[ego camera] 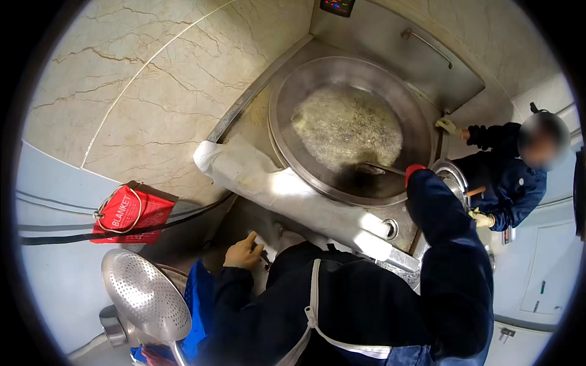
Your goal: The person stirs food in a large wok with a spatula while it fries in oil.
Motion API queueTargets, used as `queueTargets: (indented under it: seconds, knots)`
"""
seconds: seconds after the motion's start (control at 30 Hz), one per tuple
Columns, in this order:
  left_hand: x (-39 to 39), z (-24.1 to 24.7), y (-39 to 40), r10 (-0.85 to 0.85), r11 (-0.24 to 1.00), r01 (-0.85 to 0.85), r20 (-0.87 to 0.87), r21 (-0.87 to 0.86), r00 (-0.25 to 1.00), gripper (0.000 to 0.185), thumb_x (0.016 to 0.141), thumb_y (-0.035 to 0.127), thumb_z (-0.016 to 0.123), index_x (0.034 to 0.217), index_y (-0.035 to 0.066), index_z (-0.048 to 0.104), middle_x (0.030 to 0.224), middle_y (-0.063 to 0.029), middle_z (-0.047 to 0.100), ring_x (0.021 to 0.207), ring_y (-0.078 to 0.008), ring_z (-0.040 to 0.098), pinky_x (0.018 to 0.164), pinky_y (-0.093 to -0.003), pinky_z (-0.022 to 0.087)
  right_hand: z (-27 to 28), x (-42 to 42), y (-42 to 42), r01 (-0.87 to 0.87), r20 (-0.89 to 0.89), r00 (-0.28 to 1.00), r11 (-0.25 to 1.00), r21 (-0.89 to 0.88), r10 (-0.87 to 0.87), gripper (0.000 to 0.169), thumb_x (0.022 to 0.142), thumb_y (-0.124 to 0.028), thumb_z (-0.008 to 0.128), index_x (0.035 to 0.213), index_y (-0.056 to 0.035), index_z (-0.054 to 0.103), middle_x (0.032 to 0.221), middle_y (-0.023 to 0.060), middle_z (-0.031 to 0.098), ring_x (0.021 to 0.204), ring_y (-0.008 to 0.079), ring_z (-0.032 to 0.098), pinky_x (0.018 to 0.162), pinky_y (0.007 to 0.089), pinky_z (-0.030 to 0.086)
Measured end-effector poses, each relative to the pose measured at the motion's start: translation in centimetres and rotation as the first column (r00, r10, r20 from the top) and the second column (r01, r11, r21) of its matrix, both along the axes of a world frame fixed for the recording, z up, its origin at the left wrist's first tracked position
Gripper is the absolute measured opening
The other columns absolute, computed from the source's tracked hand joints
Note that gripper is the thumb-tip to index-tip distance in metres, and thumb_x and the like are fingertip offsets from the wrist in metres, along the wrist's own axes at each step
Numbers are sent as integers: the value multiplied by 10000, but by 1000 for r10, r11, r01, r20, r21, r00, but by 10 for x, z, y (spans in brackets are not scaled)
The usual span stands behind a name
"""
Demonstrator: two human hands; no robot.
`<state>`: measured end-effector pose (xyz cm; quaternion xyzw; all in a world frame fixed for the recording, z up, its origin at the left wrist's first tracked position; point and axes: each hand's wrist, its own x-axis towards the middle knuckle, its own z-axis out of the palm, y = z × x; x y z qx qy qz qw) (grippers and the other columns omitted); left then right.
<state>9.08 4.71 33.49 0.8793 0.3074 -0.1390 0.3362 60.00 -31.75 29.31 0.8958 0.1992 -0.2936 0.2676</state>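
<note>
A large round metal wok (352, 194) holds bubbling, pale liquid (348, 123) with steam over it. My right hand (415, 171) shows only as a red patch past my dark sleeve, at the wok's near right rim. From it a metal utensil (387, 168) slants into the liquid. The hand is shut on the handle; the utensil's working end is hidden under the surface. My left hand (245, 252) hangs low beside my body, before the stove's front (284, 201). Its fingers are apart and it holds nothing.
A co-worker (508, 174) in pale gloves stands right of the wok, next to a metal pot (451, 176). At lower left are a large perforated skimmer (146, 293), a blue cloth (199, 297) and a red fire-blanket pouch (132, 215). A black cable (128, 232) crosses the pouch.
</note>
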Motion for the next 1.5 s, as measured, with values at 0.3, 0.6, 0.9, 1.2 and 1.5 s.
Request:
queueTargets:
  seconds: [0.3,0.6,0.9,1.2,1.5]
  knots:
    - [-1,-12,5,16,1000,-15,18,-24,1000,447,790,374,507,1168,135,494,907,-161,623,864,-333,585,740,-419,451,-142,-7,-1,-78,-136,845,370,926,517,159,705,-188,700,816,-82,657,702,49,622,669,155,579,591,304,445]
    - [-4,-5,6,31,999,-31,0,-28,1000,435,798,372,513,1161,133,493,895,-160,629,851,-335,590,730,-405,456,-158,-24,50,572,-594,789,544,614,-158,235,771,-295,596,665,-87,623,649,62,615,611,195,579,537,341,443]
    - [-2,-14,5,-5,997,2,-36,-78,999,494,800,401,513,1204,120,475,952,-182,612,915,-333,576,768,-409,450,-69,-86,44,795,-662,555,86,600,-503,180,660,-138,717,678,-25,578,544,83,547,437,184,509,389,323,387]
    - [11,17,-1,-33,989,8,-163,-147,986,536,841,319,518,1285,43,401,1207,-221,501,1118,-322,495,934,-345,389,-27,-126,44,819,-700,500,16,573,-509,198,684,-141,705,745,-28,553,565,69,523,429,178,477,400,326,388]
    - [9,8,-2,-33,992,18,-123,-121,992,532,842,319,524,1279,40,407,1192,-225,512,1122,-318,494,936,-339,390,-10,-160,25,850,-730,461,16,526,-505,301,668,-175,734,858,-21,559,627,91,551,456,178,481,410,348,389]
